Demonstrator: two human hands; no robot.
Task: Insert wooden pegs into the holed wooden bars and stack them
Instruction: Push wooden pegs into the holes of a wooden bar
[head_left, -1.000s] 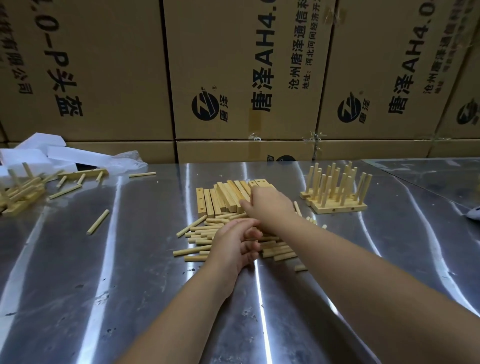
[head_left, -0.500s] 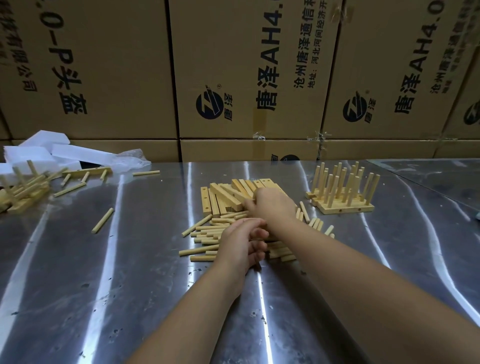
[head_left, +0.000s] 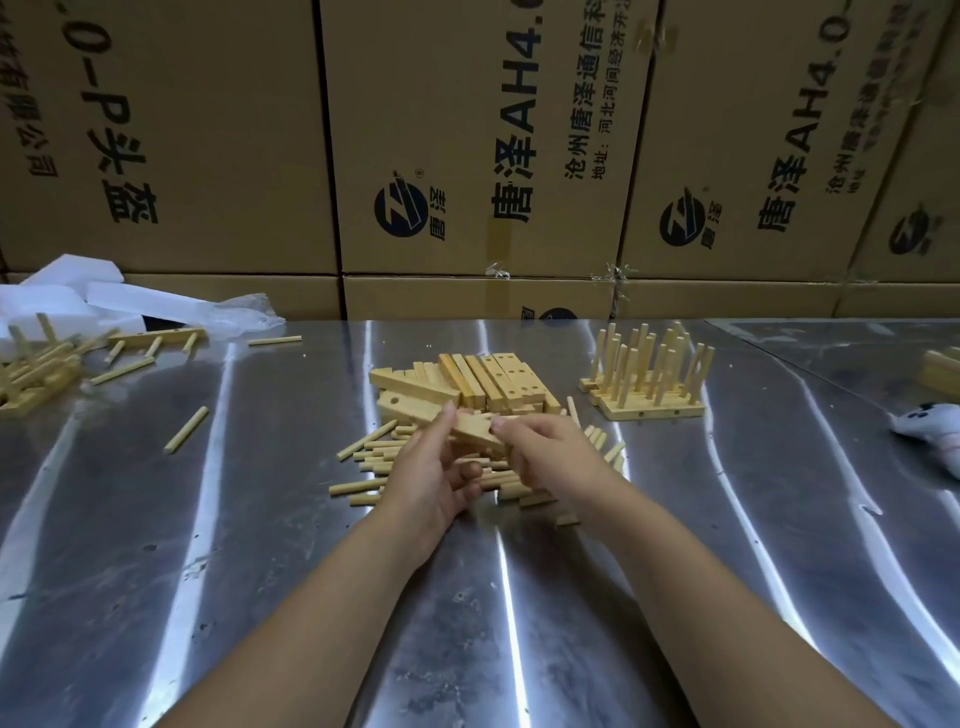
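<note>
Wooden bar (head_left: 471, 435) held by its ends, left hand (head_left: 431, 480) and right hand (head_left: 550, 460) fingers (head_left: 448, 420) curled (over pegs (head_left: 359, 486)).

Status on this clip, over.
Grips: left hand, right hand both pinch the bar. Bar above loose pegs. Pegged stack off right, nothing in the way.

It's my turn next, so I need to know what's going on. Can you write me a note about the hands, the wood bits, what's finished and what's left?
Hands: the left grip pinches one end of a bar and the right grip pinches the other, above the table.
Things: a pile of bare bars sits just behind the hands. Loose pegs lie under and around them.
Done: a stack of pegged bars stands to the right.
Left: no pegs show in the held bar, so peg it, stack it, then work through the pile.
</note>
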